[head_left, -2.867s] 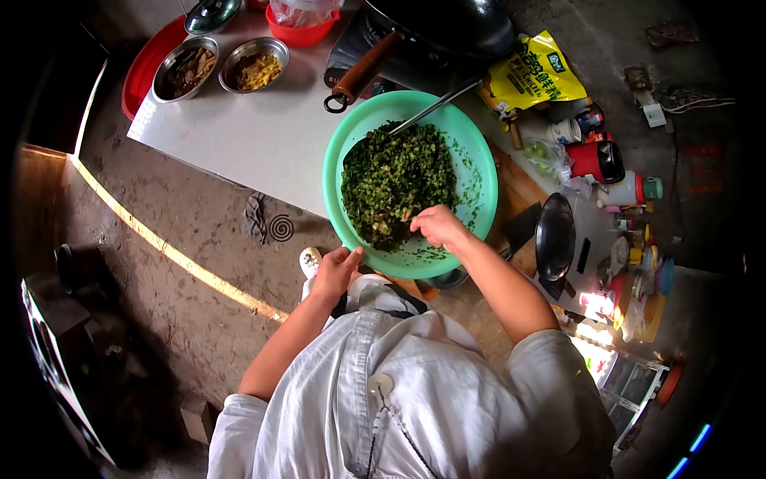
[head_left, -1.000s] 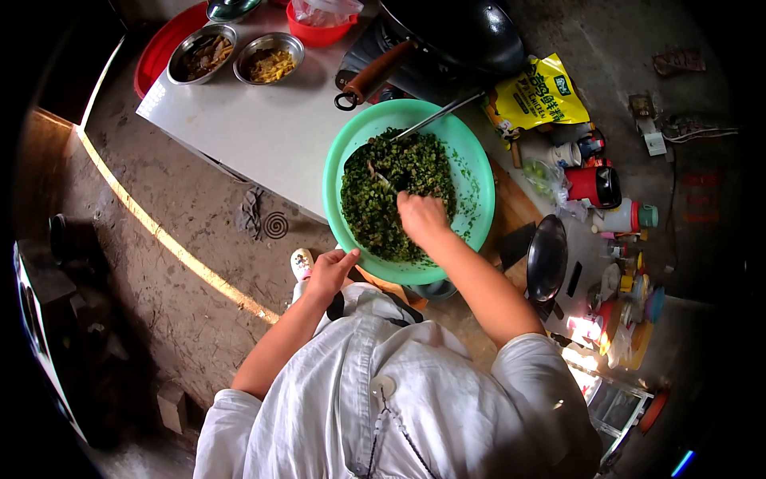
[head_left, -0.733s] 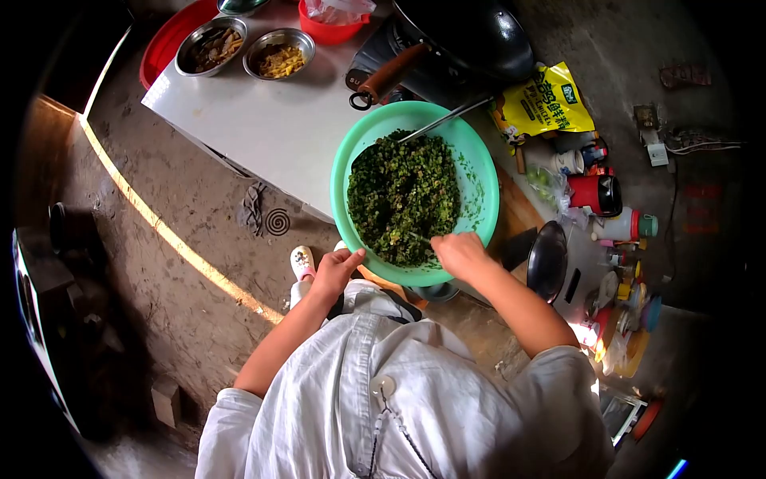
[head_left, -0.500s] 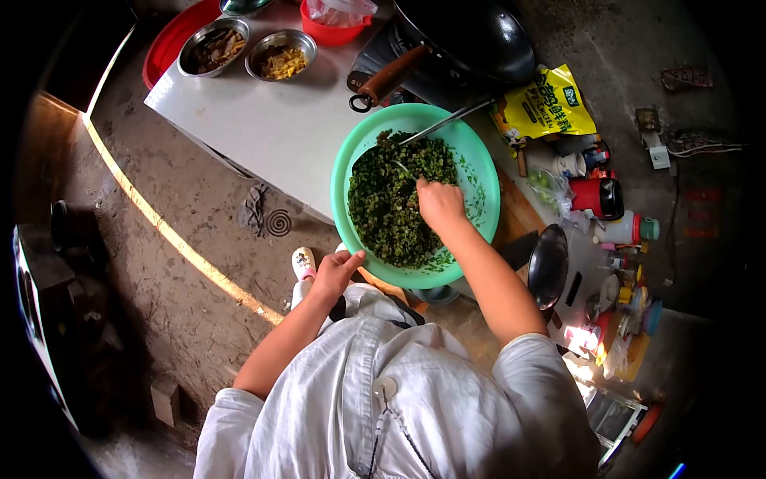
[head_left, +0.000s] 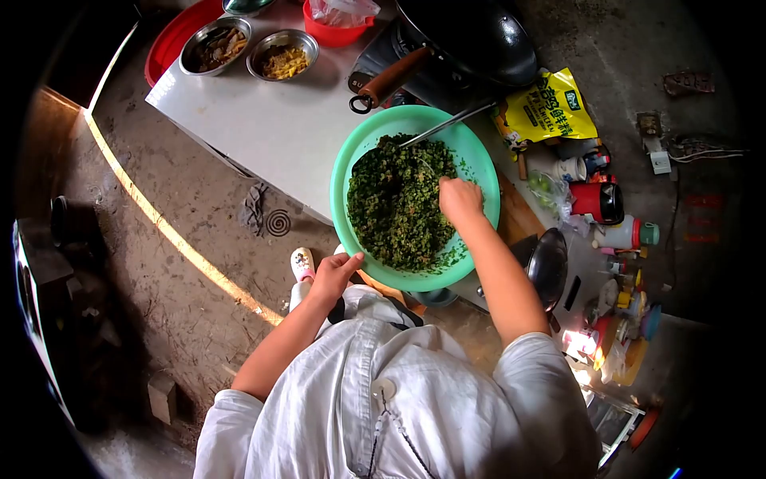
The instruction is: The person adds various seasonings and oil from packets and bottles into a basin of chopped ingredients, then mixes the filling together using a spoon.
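A pale green basin [head_left: 338, 199] holds a dark green chopped mixture [head_left: 399, 215]. My left hand [head_left: 333, 275] grips the basin's near-left rim, thumb on top. Over the right part of the mixture, my right hand [head_left: 461, 199] is closed around a thin shiny utensil [head_left: 428, 164]; only a slim streak of it shows, and its exact kind is hidden. A long metal-handled utensil [head_left: 447, 126] leans on the far rim, its lower end buried in the mixture.
Beyond the basin stands a black wok [head_left: 479, 48] with a wooden handle. Two metal bowls of food [head_left: 283, 57] and a red basket [head_left: 339, 33] sit on the white table [head_left: 247, 120]. A yellow seasoning bag [head_left: 550, 108] and a dark pan [head_left: 547, 267] lie to the right.
My right hand has moved right across the mixture, toward the basin's right side, with the thin utensil. My left hand stays on the rim.
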{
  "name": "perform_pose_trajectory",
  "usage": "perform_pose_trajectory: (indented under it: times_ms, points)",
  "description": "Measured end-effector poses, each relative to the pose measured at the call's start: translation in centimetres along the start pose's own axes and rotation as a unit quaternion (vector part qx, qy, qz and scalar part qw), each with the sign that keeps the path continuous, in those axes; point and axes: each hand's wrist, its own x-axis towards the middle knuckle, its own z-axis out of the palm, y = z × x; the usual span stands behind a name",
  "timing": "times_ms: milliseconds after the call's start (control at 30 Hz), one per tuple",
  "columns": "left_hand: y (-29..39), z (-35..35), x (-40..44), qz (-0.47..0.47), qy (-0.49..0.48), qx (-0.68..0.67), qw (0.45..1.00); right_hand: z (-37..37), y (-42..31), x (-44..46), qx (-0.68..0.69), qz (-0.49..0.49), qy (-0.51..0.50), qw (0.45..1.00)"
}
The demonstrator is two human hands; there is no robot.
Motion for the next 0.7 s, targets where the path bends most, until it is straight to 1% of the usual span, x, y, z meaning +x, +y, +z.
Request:
perform_pose_trajectory:
  times_ms: [33, 133, 167, 200, 267, 300, 333, 400, 433, 467, 500, 567, 633, 700]
  points:
    - [0.0, 0.0, 0.0, -0.006, -0.002, -0.015, 1.000, 1.2, -0.5, -0.2, -0.002, -0.004, -0.014, 1.000]
    - [0.0, 0.1, -0.3, -0.009, -0.002, -0.043, 0.999, 2.4, -2.2, -4.8, 0.008, -0.088, -0.101, 0.991]
    - [0.0, 0.2, -0.4, -0.009, -0.002, -0.044, 0.999, 1.9, -2.3, -6.1, 0.019, -0.108, -0.127, 0.986]
    - [0.0, 0.2, -0.4, 0.007, 0.000, -0.046, 0.999, 0.9, -1.9, -6.7, 0.017, -0.109, -0.128, 0.986]
    - [0.1, 0.4, -0.5, 0.025, 0.003, -0.049, 0.998, -1.5, -0.7, -7.4, 0.000, -0.121, -0.197, 0.973]
    - [0.2, 0.5, -0.6, 0.030, 0.009, -0.050, 0.998, -2.0, 0.2, -6.6, 0.002, -0.108, -0.183, 0.977]
    - [0.4, 0.6, -0.6, 0.036, 0.016, -0.051, 0.998, -2.1, 1.1, -5.3, -0.006, -0.083, -0.145, 0.986]
    - [1.1, 0.7, -1.0, 0.037, 0.017, -0.047, 0.998, -2.4, 2.4, -2.4, -0.001, -0.018, -0.022, 1.000]
    - [1.4, 0.8, -1.2, 0.037, 0.020, -0.041, 0.998, -1.8, 2.9, -0.7, -0.009, 0.012, 0.009, 1.000]
    - [1.5, 1.0, -1.3, 0.056, 0.028, -0.040, 0.997, -0.7, 3.2, 0.8, -0.018, 0.032, 0.027, 0.999]
    - [1.4, 1.0, -1.2, 0.057, 0.029, -0.040, 0.997, 0.7, 2.9, 1.1, -0.018, 0.031, 0.027, 0.999]
    - [1.2, 0.9, -1.0, 0.044, 0.033, -0.039, 0.998, 2.3, 1.2, 1.0, -0.028, -0.001, -0.052, 0.998]
    - [1.5, 1.0, -1.1, 0.038, 0.032, -0.044, 0.998, 1.9, -0.8, -2.3, -0.011, -0.099, -0.115, 0.988]
    - [1.8, 1.0, -1.4, 0.029, 0.031, -0.051, 0.998, 1.6, -0.9, -5.4, 0.004, -0.127, -0.166, 0.978]
